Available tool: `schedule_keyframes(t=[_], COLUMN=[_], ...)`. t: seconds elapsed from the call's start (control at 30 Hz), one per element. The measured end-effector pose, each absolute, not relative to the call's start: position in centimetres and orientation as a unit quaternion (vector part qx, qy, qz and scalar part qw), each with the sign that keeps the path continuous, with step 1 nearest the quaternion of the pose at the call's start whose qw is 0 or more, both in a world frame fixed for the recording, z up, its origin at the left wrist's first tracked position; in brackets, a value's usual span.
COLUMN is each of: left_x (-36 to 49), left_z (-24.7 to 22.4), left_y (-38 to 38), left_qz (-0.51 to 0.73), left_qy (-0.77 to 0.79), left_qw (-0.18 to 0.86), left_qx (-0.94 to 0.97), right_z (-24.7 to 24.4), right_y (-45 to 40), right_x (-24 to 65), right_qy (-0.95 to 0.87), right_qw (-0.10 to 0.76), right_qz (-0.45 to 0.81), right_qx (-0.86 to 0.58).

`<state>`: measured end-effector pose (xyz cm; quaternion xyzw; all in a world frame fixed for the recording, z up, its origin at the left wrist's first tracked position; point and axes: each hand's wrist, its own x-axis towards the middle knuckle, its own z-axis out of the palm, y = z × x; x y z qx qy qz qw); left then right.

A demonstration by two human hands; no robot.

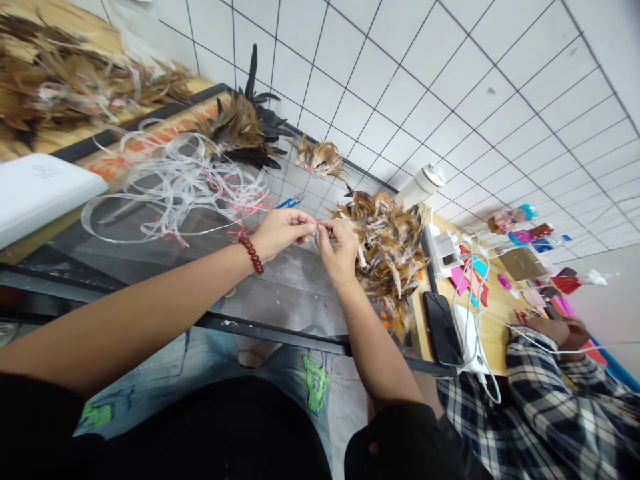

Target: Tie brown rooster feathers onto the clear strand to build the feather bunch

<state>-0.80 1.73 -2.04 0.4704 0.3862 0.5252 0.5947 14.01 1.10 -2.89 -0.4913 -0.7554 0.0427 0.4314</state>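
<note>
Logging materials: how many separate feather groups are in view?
4: a pile at upper left, a black-and-brown bunch by the clear strands, a small bunch near the wall, a heap beside the right hand. Others may be hidden.

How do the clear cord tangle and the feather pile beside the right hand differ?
The cord tangle is whitish with pink bits; the feather pile is mostly brown. The cord tangle forms open loops; the feather pile is densely heaped. Both lie on the same table.

The strand (pixel 317 223) between left hand (pixel 283 233) and right hand (pixel 339 248) is reddish. Feathers (pixel 393 247) rightward are mottled brown, cord (pixel 173 190) leftward whitish.
</note>
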Motion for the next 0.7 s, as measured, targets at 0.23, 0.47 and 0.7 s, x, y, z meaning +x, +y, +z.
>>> schedule_keyframes(t=[0.23, 0.47, 0.7], left_x=[-0.9, -0.8, -1.2], left_z=[-2.1, -2.4, -3.2], left_y=[1.8, 1.9, 1.9], left_qz=[0.529, 0.541, 0.495], left_qy=[0.409, 0.438, 0.443], left_qw=[0.564, 0.472, 0.329], left_qx=[0.484, 0.54, 0.671], right_z=[-2.7, -2.7, -2.8], right_y=[0.9, 1.1, 1.0], right_x=[14.2, 14.1, 14.1], right_qy=[-0.779, -0.758, -0.762], right_qw=[0.411, 0.443, 0.443], right_qz=[0.019, 0.059, 0.082], right_qx=[-0.473, -0.475, -0.465])
